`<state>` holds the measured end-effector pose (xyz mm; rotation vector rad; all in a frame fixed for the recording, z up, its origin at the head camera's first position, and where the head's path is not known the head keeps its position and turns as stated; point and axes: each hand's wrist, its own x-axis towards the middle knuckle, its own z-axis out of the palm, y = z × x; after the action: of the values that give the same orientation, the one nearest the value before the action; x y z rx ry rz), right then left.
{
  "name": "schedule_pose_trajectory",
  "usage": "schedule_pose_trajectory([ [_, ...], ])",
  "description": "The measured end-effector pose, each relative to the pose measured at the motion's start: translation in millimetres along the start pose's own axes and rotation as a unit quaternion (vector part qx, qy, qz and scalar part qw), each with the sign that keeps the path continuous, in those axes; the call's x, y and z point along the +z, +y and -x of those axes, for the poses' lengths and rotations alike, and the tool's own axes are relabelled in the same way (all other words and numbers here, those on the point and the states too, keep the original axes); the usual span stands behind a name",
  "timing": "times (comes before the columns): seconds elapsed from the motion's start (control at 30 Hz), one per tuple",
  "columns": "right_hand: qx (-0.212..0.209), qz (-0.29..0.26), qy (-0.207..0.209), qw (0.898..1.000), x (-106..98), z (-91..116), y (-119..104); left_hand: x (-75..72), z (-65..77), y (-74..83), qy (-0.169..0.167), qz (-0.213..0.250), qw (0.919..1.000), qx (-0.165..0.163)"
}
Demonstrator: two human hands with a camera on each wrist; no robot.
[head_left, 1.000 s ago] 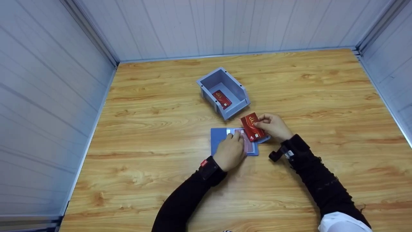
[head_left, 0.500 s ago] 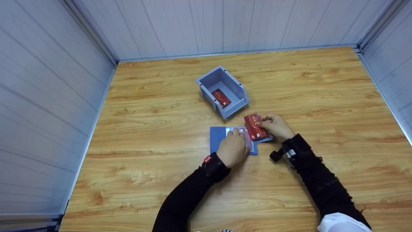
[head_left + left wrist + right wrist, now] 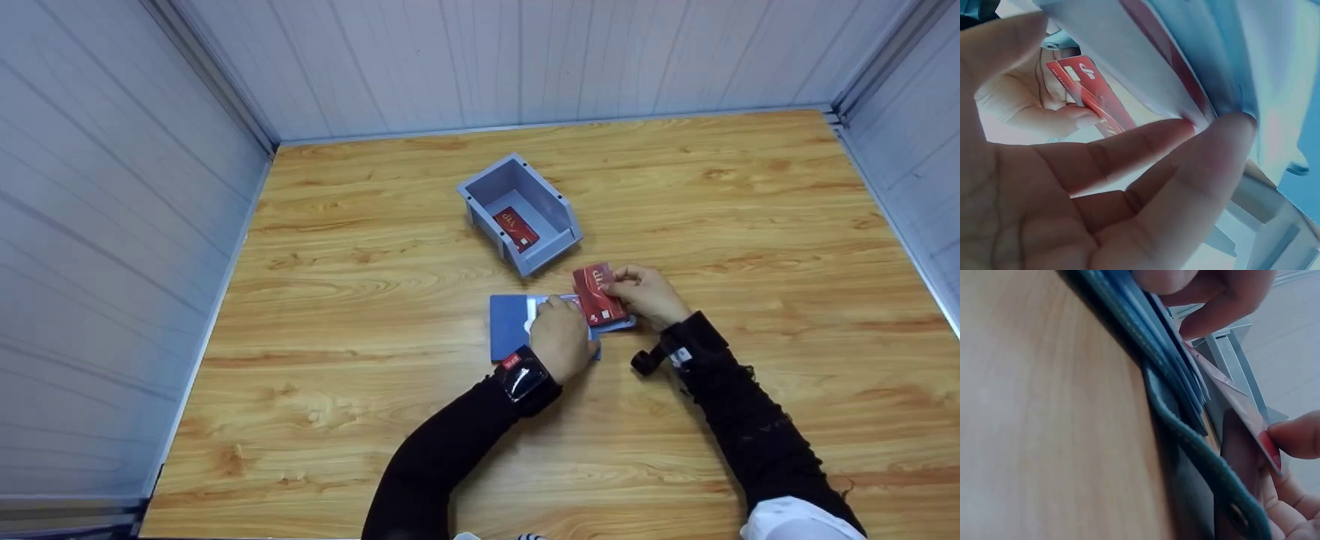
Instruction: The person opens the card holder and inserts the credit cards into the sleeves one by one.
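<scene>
A blue card holder lies spread on the wooden table, its clear sleeves partly covered by my left hand. In the left wrist view, thumb and fingers pinch the edge of a clear sleeve with something red inside. To the right, my right hand holds a red VIP card between thumb and fingers. That card overlaps the holder's right edge in the head view. In the right wrist view, the holder's strap, with a snap at its end, reaches under the held card.
Behind the holder stands a grey plastic bin, turned at an angle. Another red VIP card lies flat inside it. Pale panel walls enclose the table at the back and sides.
My left hand has shifted right over the sleeves, covering more of them. The right hand and its red card have moved slightly right, and the card's tilt has lessened.
</scene>
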<state>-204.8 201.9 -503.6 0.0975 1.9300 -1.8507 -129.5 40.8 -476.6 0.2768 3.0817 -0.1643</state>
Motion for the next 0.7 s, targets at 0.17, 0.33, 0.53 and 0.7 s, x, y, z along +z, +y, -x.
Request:
schedule_pose_trajectory([
  [0.17,0.005,0.006,0.006,1.000,-2.1,-0.9,-0.1,-2.7,-0.1,0.0,-0.009,0.014,0.9998,-0.002],
  [0.33,0.009,0.007,0.007,1.000,-3.5,-1.6,0.0,-9.6,1.1,-8.4,-0.028,0.107,0.9937,0.018],
  [0.53,0.008,0.009,0.013,1.000,-4.3,0.1,-1.6,-17.4,0.3,-25.7,-0.034,0.193,0.9797,0.044],
  [0.7,-0.008,0.014,0.024,1.000,-4.6,1.7,-4.2,-21.0,-1.2,-45.8,-0.046,0.256,0.9645,0.047],
])
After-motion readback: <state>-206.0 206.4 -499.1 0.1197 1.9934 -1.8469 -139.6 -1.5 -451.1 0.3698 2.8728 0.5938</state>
